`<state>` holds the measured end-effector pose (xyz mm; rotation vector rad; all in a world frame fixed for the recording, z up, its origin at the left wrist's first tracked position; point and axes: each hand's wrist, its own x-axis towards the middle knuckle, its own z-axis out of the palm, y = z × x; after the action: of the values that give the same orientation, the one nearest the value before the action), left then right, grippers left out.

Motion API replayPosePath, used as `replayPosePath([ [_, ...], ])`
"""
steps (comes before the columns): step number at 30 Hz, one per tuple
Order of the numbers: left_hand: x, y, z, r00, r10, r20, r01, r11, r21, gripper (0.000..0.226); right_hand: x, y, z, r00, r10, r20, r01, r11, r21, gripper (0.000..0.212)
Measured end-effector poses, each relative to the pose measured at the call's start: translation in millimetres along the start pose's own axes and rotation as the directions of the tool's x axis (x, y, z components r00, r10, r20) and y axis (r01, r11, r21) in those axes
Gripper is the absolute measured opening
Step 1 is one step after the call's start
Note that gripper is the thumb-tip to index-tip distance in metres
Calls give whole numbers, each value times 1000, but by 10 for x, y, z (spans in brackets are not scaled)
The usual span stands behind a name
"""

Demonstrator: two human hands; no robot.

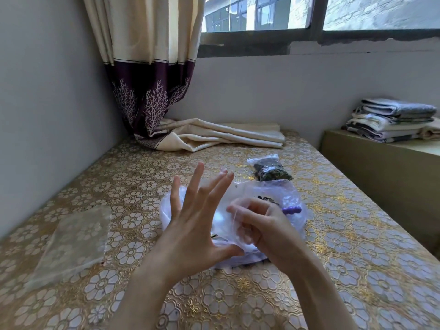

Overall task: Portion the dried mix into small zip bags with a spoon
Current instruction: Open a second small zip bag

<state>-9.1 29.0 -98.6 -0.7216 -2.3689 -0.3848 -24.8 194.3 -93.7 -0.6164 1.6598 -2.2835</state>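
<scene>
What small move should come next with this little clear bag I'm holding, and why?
Probably spread the small zip bag's mouth open. The left hand is splayed against the bag, the right hand pinches its film, and the purple spoon lies untouched in the large bag of dried mix behind. One filled bag already sits farther back.

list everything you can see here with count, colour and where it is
filled zip bag: 1, clear with dark green mix, far middle of the table
large plastic bag: 1, clear, middle of the table behind the hands
spoon: 1, purple, in the large plastic bag, only the handle shows
small zip bag: 1, clear, between the hands
stack of empty bags: 1, clear, left on the table
tablecloth: 1, gold floral, over the table
curtain: 1, cream and purple, far left corner
folded cloths: 1 pile, grey and white, right shelf
left hand: fingers spread, against the small zip bag
right hand: pinches the small zip bag
</scene>
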Motion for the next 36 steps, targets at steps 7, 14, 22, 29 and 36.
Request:
replayPosePath([
  [7,17,-17,-79,979,-50,-200,52,999,7,59,-2,20,32,960,-213,-180,168,958,-234,18],
  [14,26,-15,-44,964,-49,-262,63,997,45,33,24,41,-70,799,-382,-464,116,855,-505,11],
  [22,14,-21,-56,961,-103,-258,127,989,78,31,5,40,40,855,-437,-279,281,843,-459,20],
  [29,2,-94,-72,966,-104,-236,132,985,109,39,-2,4,8,923,-334,-193,234,882,-408,25],
  [36,-33,-106,-109,979,-142,-144,163,975,153,52,20,-20,-24,932,-297,-209,165,859,-485,24],
])
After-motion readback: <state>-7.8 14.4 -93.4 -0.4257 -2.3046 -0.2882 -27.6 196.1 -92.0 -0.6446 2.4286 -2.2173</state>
